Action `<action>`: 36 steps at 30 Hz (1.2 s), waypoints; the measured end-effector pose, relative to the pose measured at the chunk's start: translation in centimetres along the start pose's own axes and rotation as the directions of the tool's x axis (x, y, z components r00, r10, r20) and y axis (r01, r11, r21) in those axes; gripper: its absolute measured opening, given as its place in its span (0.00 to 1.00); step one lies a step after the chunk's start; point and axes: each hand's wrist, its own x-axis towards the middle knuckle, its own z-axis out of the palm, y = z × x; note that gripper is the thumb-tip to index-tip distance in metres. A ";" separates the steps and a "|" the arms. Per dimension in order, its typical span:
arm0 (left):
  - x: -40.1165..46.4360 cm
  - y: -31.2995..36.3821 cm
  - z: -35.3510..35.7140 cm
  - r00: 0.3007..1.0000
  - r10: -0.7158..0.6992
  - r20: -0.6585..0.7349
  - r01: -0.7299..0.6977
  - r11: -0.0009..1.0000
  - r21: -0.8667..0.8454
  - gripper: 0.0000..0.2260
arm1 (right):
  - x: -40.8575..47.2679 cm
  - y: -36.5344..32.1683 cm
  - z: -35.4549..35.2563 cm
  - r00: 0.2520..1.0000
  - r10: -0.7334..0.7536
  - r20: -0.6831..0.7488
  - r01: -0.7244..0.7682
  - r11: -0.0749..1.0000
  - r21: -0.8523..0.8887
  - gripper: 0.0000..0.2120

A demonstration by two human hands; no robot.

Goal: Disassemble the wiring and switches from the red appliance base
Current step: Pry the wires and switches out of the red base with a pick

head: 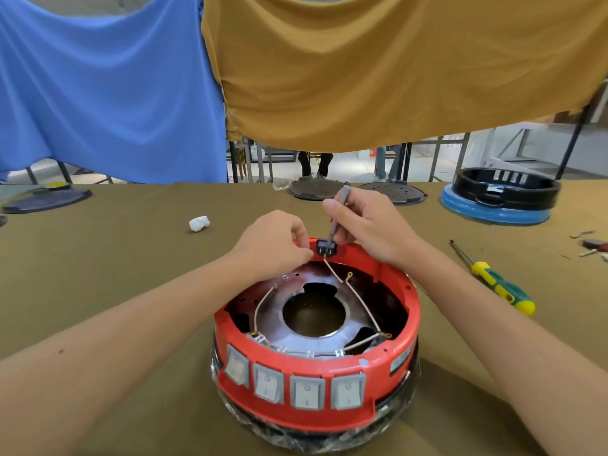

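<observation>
The red appliance base [329, 419] sits upside down near the table's front edge, with several grey rocker switches [307, 391] along its near wall. Thin wires [358, 301] run inside it from a black socket block [326, 249] on the far rim toward the switch terminals. My right hand [368, 222] grips a slim grey tool [337, 215] whose tip meets the black block. My left hand [279, 245] rests on the far rim just left of the block, fingers curled and pinching at the rim there; what it pinches is hidden.
A yellow-green screwdriver [496, 281] lies right of the base. A blue-and-black appliance base [500, 199] stands at the back right, dark round plates [316, 190] at the back centre, a white wad [199, 223] to the left. Blue and ochre cloths hang behind.
</observation>
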 end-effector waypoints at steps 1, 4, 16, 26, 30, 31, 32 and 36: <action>-0.2 0.4 0.2 1.000 -0.017 0.023 0.017 1.000 -0.005 0.06 | 0.0 0.1 0.0 1.000 -0.007 0.001 0.007 1.000 -0.019 0.15; -0.1 1.0 1.0 0.987 -0.140 0.079 0.144 0.988 -0.051 0.08 | 0.1 0.3 0.1 0.999 -0.031 -0.010 0.030 0.997 -0.072 0.16; 0.8 1.5 2.3 0.884 -0.450 0.125 0.458 0.888 -0.046 0.15 | -0.3 0.2 0.3 0.990 -0.140 0.024 0.142 0.972 -0.186 0.14; 0.8 1.3 2.7 0.886 -0.451 0.105 0.460 0.885 -0.076 0.16 | -0.5 0.2 0.1 0.990 -0.137 0.015 0.138 0.985 -0.100 0.12; 0.7 1.3 2.8 0.878 -0.471 0.088 0.478 0.873 -0.097 0.17 | -0.5 0.1 0.2 0.992 -0.123 0.021 0.125 0.984 -0.124 0.12; 0.7 1.3 2.8 0.877 -0.473 0.085 0.480 0.872 -0.099 0.17 | -0.6 0.1 0.2 0.992 -0.125 0.003 0.125 0.985 -0.119 0.12; 0.8 1.3 2.8 0.876 -0.474 0.083 0.481 0.871 -0.100 0.17 | -0.6 0.1 0.1 0.992 -0.125 -0.009 0.123 0.986 -0.116 0.13; 0.8 1.3 2.8 0.873 -0.480 0.092 0.488 0.867 -0.106 0.17 | -0.5 -0.1 0.2 0.992 -0.120 0.041 0.125 0.978 -0.166 0.13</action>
